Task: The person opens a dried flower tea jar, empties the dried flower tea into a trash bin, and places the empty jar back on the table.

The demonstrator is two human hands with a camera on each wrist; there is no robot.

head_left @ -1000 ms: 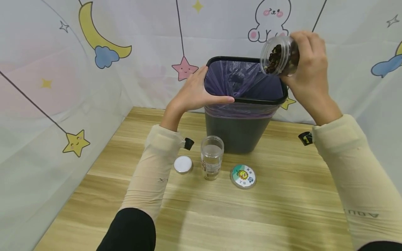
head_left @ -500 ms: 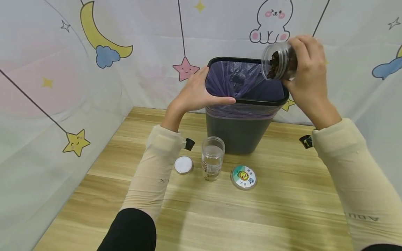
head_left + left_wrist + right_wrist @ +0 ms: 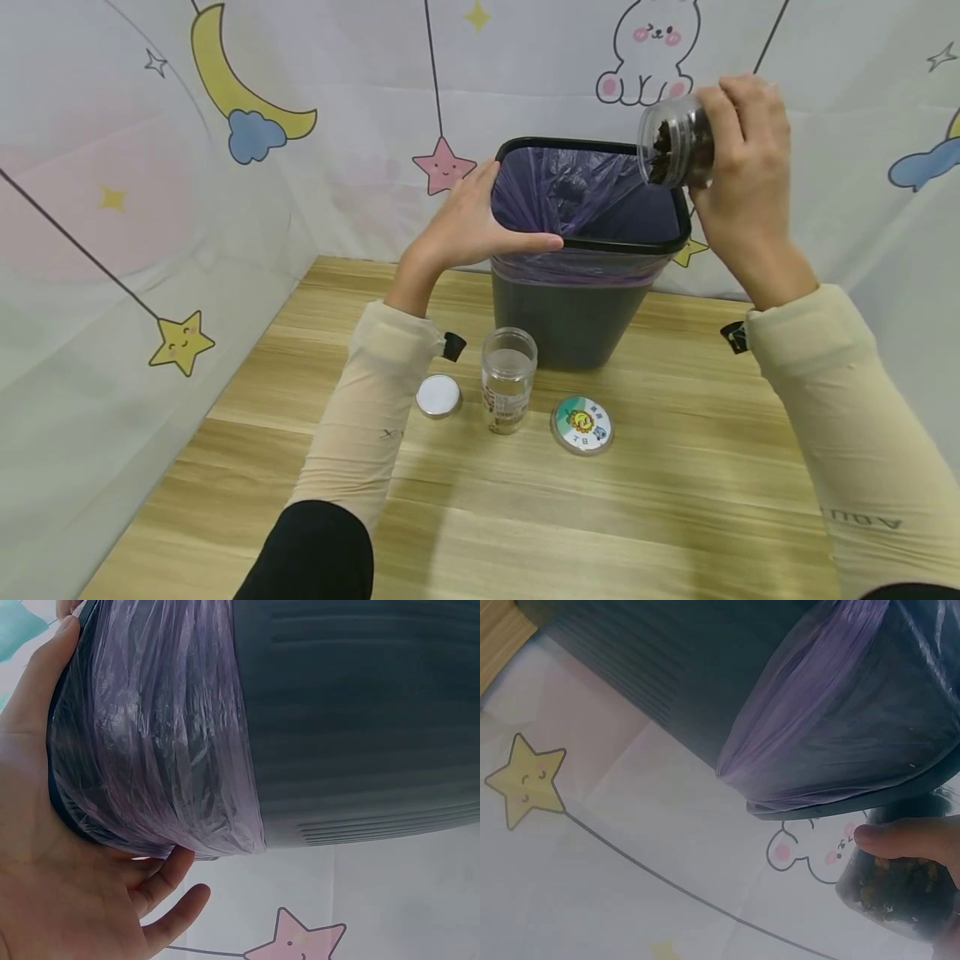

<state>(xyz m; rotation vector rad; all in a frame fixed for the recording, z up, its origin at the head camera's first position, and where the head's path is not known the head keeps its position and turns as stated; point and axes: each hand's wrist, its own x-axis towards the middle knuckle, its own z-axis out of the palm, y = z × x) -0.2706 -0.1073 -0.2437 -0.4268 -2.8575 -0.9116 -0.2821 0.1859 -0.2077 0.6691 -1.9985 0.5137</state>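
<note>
My left hand (image 3: 468, 221) rests on the left corner of a dark grey trash can (image 3: 570, 312), its thumb straight along the front rim and the other fingers along the side. In the left wrist view, two fingers stand loosely out beside the purple trash bag (image 3: 165, 735). My right hand (image 3: 750, 167) grips a clear plastic jar (image 3: 675, 142) tipped sideways, its mouth facing left over the can's right rim. Dark dried bits lie inside the jar, and the right wrist view shows them through its wall (image 3: 892, 892). Most right-hand fingers are hidden behind the jar.
On the wooden table (image 3: 480, 517), a clear tall jar (image 3: 507, 379) stands upright before the can. A white lid (image 3: 438, 396) lies left of it and a round printed lid (image 3: 582, 424) to its right. A patterned cloth (image 3: 360, 108) hangs behind.
The right hand has shifted slightly right with the jar, after a small dip and rise. Fewer dark bits show near the jar's mouth. The left hand stays on the can.
</note>
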